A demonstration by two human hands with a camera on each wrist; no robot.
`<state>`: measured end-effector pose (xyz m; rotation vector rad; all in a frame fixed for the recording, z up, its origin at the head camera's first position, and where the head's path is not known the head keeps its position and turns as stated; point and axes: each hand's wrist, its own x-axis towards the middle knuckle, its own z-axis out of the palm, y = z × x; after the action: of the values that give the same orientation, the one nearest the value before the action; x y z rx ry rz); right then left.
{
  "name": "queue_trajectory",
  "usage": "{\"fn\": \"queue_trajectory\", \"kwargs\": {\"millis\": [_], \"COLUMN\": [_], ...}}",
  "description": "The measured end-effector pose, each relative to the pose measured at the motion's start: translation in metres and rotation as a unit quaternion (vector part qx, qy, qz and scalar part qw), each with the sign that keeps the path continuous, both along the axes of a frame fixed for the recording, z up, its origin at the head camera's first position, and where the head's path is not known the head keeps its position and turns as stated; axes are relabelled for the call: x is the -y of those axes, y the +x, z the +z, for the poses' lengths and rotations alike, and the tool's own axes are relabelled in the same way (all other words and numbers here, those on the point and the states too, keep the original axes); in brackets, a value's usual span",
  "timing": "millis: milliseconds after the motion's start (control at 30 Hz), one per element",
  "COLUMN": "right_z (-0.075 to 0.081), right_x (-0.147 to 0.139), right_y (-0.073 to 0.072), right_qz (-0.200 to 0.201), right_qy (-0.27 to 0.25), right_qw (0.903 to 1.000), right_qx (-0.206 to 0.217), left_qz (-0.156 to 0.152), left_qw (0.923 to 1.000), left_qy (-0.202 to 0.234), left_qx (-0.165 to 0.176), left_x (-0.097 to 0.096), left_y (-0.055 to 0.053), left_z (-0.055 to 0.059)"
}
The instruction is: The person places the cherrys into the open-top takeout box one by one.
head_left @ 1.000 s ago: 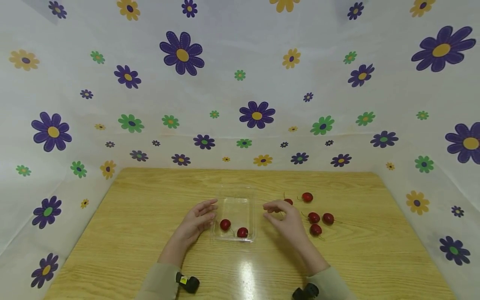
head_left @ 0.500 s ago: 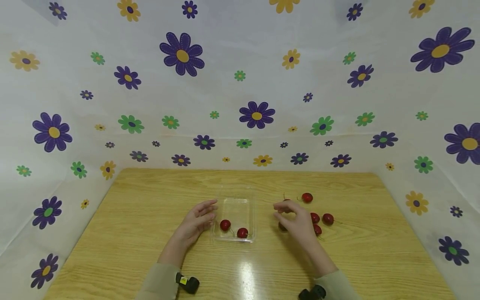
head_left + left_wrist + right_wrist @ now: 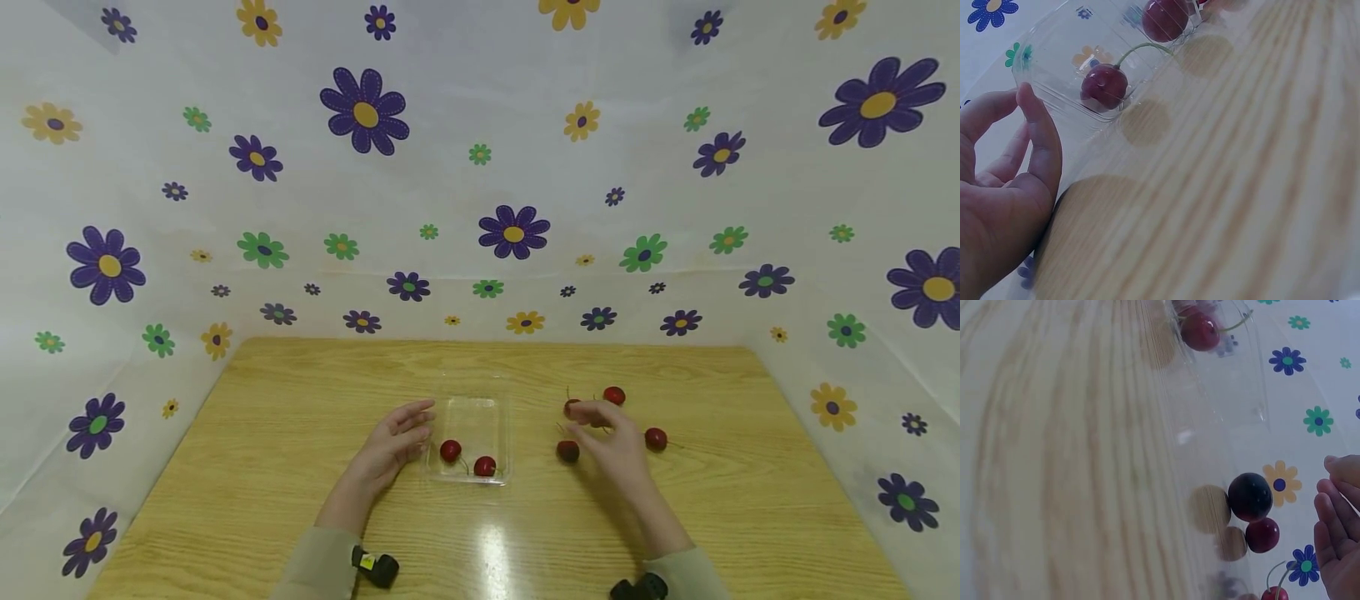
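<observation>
A clear plastic container (image 3: 472,402) stands mid-table with two red cherries (image 3: 450,451) in its near end. Beside its left wall is my left hand (image 3: 393,442), fingers loosely bent and tips right at the plastic; the left wrist view shows the thumb tip (image 3: 1027,94) by the container's corner. My right hand (image 3: 611,442) hovers over the loose cherries on the right, thumb and index finger apart with nothing between them. A dark red cherry (image 3: 567,451) lies just left of it, another cherry (image 3: 572,407) by its fingertips. The hand hides other cherries.
Farther out on the wooden table (image 3: 300,500) lie a cherry (image 3: 614,395) behind the right hand and one (image 3: 656,439) to its right. A flower-patterned sheet (image 3: 480,183) rises at the back and both sides.
My right hand has moved right, away from the container and over the loose cherries, uncovering the dark cherry and covering two others. The left hand and container have stayed put.
</observation>
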<state>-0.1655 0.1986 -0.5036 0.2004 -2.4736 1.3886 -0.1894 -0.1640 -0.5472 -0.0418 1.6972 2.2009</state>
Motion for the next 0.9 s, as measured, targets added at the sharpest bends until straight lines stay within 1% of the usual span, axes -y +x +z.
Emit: {"fn": "queue_trajectory", "kwargs": {"millis": [100,333,367,500,600,733,800,900], "right_z": [-0.001,-0.001,-0.001,0.0,0.002,0.004,0.005,0.003], "right_x": [-0.006,-0.019,-0.021,-0.027,-0.032,-0.037,-0.04,-0.045], "right_y": [0.001,0.005,0.005,0.006,0.008,0.009,0.009,0.009], "right_qz": [-0.005,-0.026,-0.025,-0.019,-0.017,-0.031,-0.039,-0.044], "right_qy": [0.001,0.006,0.004,-0.018,-0.032,-0.023,-0.016,-0.012], "right_qw": [1.0,0.9994,0.9994,0.9995,0.9987,0.9981,0.998,0.9983], "right_qx": [-0.005,0.024,0.022,0.02,0.035,0.048,0.047,0.037], "left_qz": [0.002,-0.008,-0.01,-0.001,0.003,0.0,0.0,-0.003], "left_qw": [1.0,0.9998,0.9997,0.9999,0.9999,0.9999,0.9999,0.9999], "left_qy": [0.001,0.011,0.011,0.009,0.006,0.004,0.003,0.0], "left_qx": [0.0,-0.016,-0.018,-0.012,-0.009,-0.01,-0.01,-0.011], "left_x": [0.0,0.001,0.001,0.0,-0.001,-0.001,-0.001,-0.001], "left_y": [0.0,0.001,0.001,0.001,0.001,0.001,0.001,0.001], "left_z": [-0.001,-0.001,-0.001,-0.002,-0.003,-0.003,-0.002,-0.002]}}
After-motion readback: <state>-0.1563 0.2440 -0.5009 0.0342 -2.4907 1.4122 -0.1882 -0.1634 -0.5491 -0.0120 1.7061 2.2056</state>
